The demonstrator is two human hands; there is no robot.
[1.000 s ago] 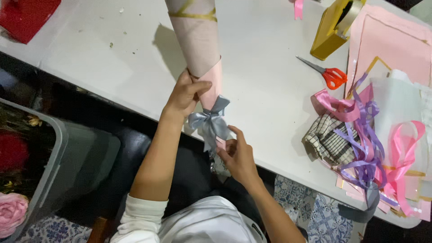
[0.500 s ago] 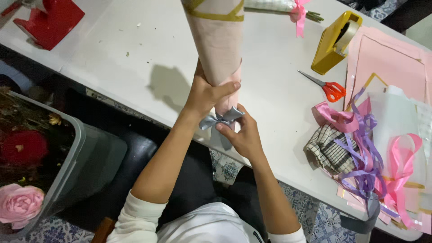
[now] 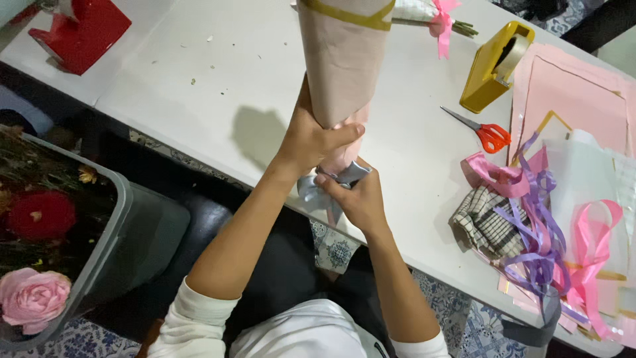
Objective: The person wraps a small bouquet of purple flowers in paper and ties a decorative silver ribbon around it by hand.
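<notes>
— Where the pink cone (image 3: 344, 59) narrows, what holds it?

— The left hand (image 3: 311, 136) is wrapped tight around the narrow end, keeping the cone upright above the near edge of the tabletop (image 3: 218, 86). A yellow band crosses the cone near the top of the view.

— And the right hand (image 3: 354, 195)?

— It sits just below the left, fingers curled closed on the grey bow (image 3: 318, 192) at the base of the cone. Both hands touch there.

— What lies around them?

— To the right, red-handled scissors (image 3: 487, 132), a yellow tape dispenser (image 3: 493, 63), a checked cloth (image 3: 480, 222) and a tangle of pink and purple ribbons (image 3: 550, 238) over pink paper sheets (image 3: 576, 93). A red object (image 3: 83, 30) rests at the far left corner. Off the tabletop, at the left, a grey bin (image 3: 119, 219) holds a pink rose (image 3: 33, 298) and a red flower (image 3: 40, 215).
</notes>
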